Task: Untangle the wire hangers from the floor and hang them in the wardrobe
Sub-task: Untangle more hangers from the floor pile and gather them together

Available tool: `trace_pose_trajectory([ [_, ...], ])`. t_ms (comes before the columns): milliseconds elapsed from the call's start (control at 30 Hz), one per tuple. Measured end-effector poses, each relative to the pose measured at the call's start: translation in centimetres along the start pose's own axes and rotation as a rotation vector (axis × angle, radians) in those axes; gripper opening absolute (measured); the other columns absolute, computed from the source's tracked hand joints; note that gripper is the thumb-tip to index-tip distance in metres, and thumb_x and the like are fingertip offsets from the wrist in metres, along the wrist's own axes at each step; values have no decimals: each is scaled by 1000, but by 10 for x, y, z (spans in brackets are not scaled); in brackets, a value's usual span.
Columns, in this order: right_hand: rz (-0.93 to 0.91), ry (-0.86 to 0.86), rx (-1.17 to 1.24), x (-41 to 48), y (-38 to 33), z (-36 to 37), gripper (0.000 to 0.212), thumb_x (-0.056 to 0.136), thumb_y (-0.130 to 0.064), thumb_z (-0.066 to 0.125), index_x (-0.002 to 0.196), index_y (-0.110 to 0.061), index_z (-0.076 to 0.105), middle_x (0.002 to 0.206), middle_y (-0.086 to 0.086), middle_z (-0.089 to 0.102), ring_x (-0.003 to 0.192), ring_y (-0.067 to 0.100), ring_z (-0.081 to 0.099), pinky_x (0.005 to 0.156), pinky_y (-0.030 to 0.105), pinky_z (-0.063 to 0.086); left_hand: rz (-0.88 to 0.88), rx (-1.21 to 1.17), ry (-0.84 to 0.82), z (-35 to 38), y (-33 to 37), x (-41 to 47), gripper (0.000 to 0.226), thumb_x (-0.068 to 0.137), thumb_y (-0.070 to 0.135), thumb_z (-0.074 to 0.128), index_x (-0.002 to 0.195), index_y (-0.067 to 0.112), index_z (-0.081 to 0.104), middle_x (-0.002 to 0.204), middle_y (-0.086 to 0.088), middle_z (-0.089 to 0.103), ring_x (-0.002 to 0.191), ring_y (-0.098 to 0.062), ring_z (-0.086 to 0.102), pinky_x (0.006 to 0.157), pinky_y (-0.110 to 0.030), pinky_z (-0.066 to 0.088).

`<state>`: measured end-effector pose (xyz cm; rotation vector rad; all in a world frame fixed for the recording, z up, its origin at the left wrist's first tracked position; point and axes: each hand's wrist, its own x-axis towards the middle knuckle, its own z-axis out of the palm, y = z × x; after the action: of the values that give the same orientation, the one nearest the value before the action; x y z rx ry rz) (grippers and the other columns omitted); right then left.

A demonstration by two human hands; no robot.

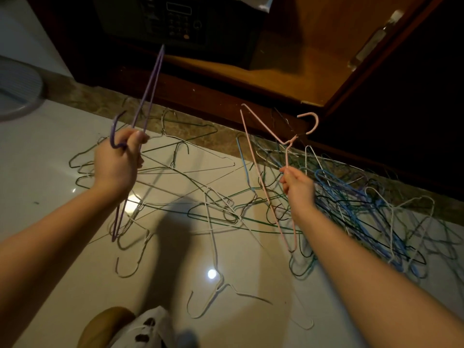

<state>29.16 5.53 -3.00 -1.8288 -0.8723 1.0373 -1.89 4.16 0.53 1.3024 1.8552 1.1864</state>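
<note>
The left hand [116,163] is closed around a purple hanger [148,96] lifted free; the right hand [297,184] pinches a pink hanger [261,172] above the tangled pile [351,209] on the floor [50,172]. Most hangers remain to be sorted; the wardrobe [288,59] stands far.

Single head-worn wide-angle view, looking steeply down past outstretched forearms, floor [62,247] close, wardrobe [288,71] ahead

Floor [62,259]: glossy pale tile, lamp glare.
Border strip [82,96]: brown stone.
Safe [175,21]: dark, keypad front.
Door [376,46]: wooden, open.
</note>
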Motion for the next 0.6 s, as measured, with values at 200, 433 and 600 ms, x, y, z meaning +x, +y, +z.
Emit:
trace_pose_trajectory([
  [200, 23, -23, -83, 8, 3, 11, 22, 97, -16, 46, 102, -12, 66, 73, -6, 57, 70, 6, 48, 67, 18, 40, 85, 88, -32, 2, 5, -2, 27, 98, 29, 38, 104, 16, 60, 93, 3, 58, 80, -13, 55, 70, -27, 42],
  [433, -23, -36, -96, 21, -13, 15, 23, 97, -17, 47, 106, -10, 67, 74, -6, 56, 69, 6, 48, 63, 15, 41, 57, 92, -70, 8, 5, -4, 25, 97, 30, 40, 109, 19, 60, 100, 5, 59, 93, -10, 55, 77, -22, 43],
  [600, -40, -48, -41, 10, -20, 12, 23, 97, -14, 46, 105, -10, 66, 71, -5, 55, 59, 6, 44, 56, 13, 42, -48, 4, -66, 13, 7, -9, 21, 96, 24, 42, 109, 25, 58, 102, 4, 60, 94, -13, 57, 86, -32, 46],
])
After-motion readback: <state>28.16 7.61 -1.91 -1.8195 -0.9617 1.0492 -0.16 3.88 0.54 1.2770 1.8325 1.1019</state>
